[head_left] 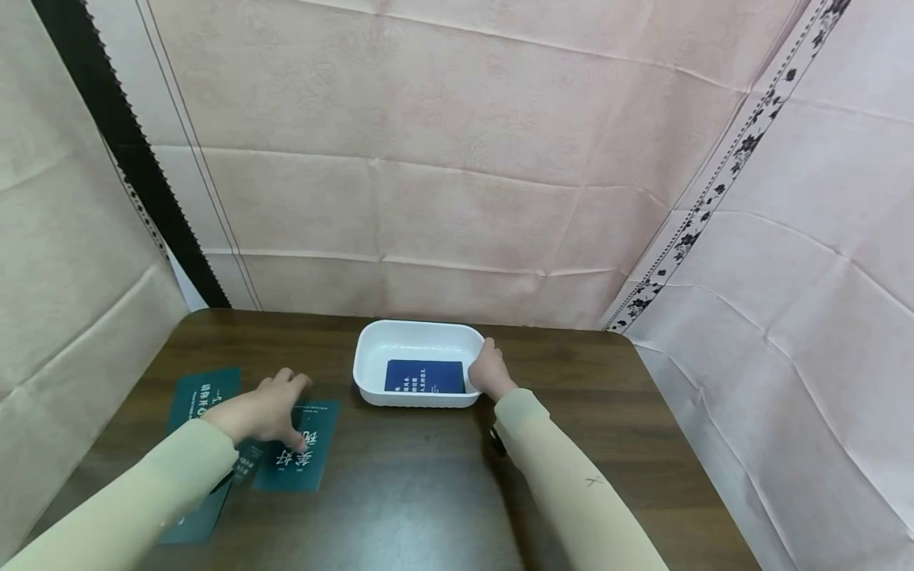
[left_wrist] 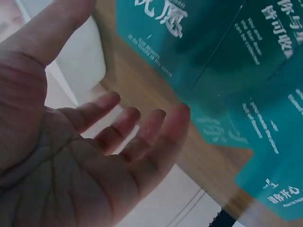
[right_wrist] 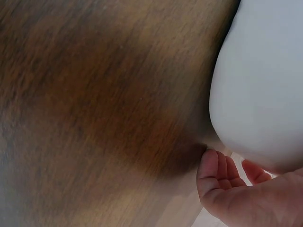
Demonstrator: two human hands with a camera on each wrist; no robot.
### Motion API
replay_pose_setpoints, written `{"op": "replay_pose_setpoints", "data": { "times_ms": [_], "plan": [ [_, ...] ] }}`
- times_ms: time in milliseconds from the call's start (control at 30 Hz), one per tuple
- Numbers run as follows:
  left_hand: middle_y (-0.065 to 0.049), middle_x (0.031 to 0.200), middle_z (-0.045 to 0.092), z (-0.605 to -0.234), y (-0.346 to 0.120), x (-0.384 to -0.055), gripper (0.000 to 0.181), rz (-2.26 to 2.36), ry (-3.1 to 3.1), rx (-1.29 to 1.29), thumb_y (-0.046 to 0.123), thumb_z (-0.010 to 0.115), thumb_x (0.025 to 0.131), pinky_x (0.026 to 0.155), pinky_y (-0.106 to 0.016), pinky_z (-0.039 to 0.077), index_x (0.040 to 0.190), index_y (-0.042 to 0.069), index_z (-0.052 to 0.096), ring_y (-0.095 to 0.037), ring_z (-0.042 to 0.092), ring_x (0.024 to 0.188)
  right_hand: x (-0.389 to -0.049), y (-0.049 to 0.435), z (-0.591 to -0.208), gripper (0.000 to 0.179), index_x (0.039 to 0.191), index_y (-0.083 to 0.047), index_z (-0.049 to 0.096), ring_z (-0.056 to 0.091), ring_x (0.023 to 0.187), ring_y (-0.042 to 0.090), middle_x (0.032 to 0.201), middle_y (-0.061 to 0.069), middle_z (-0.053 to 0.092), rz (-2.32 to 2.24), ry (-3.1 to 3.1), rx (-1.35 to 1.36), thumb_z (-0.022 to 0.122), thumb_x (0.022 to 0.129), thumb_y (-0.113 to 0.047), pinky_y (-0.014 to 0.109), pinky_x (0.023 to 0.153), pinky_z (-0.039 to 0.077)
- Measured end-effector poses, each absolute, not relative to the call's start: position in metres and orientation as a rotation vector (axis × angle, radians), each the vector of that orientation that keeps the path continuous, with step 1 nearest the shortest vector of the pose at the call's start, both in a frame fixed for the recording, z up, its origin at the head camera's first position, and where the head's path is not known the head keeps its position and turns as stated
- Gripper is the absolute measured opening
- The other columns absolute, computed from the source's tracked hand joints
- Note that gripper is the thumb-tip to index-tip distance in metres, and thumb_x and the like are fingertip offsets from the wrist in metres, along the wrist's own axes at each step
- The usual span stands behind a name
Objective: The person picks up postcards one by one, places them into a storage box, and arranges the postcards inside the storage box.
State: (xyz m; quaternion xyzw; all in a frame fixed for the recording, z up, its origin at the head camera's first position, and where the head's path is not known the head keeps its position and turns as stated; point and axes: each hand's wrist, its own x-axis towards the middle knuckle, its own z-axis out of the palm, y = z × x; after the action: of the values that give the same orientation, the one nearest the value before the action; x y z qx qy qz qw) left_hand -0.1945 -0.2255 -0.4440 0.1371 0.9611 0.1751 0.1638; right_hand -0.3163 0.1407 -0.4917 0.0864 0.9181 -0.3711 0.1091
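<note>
My left hand [head_left: 260,408] hovers over teal printed cards on the left of the table, its thumb and fingers spread apart. In the left wrist view its palm [left_wrist: 80,175] shows with nothing in it, beside the overlapping teal cards [left_wrist: 203,61]. One teal card [head_left: 314,468] lies under that hand, and another teal card [head_left: 203,515] sticks out past the forearm. My right hand [head_left: 491,371] grips the right end of a white plastic basin [head_left: 417,400]. Curled fingers show beside the basin wall [right_wrist: 260,94] in the right wrist view. A dark blue card [head_left: 439,377] lies inside the basin.
The dark wooden table [head_left: 414,492] has rounded far corners. Pale cloth curtains [head_left: 428,198] hang behind it and on both sides. The basin stands close to the table's far edge.
</note>
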Motion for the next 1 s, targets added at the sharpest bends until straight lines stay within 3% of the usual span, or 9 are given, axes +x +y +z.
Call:
{"op": "replay_pose_setpoints", "data": {
  "times_ms": [267,400,1000],
  "plan": [
    [-0.013,0.125,0.048,-0.458,-0.212,-0.203,0.095,0.380,2.716,0.539,0.042,0.093,0.055,0.095,-0.064,0.038,0.133,0.008,0.049,-0.036,0.045,0.110,-0.318,0.142,-0.494,0.076,0.153,-0.004,0.008,0.040,0.129,0.034,0.146,0.025,0.030,-1.101,2.687,0.257,0.052,0.091,0.001,0.052,0.104,0.038],
    [-0.011,0.123,0.050,-0.462,-0.210,-0.208,0.097,0.310,2.731,0.580,0.045,0.093,0.052,0.099,-0.066,0.032,0.132,0.009,0.051,-0.034,0.044,0.109,-0.318,0.142,-0.495,0.075,0.153,-0.004,0.009,0.039,0.129,0.033,0.146,0.024,0.030,-1.111,2.689,0.261,0.052,0.091,0.001,0.053,0.105,0.037],
    [-0.011,0.122,0.053,-0.474,-0.211,-0.224,0.096,0.293,2.731,0.553,0.043,0.094,0.049,0.099,-0.066,0.032,0.128,0.009,0.052,-0.035,0.045,0.110,-0.315,0.141,-0.488,0.076,0.153,-0.005,0.008,0.041,0.127,0.034,0.146,0.025,0.029,-1.097,2.680,0.273,0.052,0.091,0.002,0.053,0.105,0.037]
  ]
}}
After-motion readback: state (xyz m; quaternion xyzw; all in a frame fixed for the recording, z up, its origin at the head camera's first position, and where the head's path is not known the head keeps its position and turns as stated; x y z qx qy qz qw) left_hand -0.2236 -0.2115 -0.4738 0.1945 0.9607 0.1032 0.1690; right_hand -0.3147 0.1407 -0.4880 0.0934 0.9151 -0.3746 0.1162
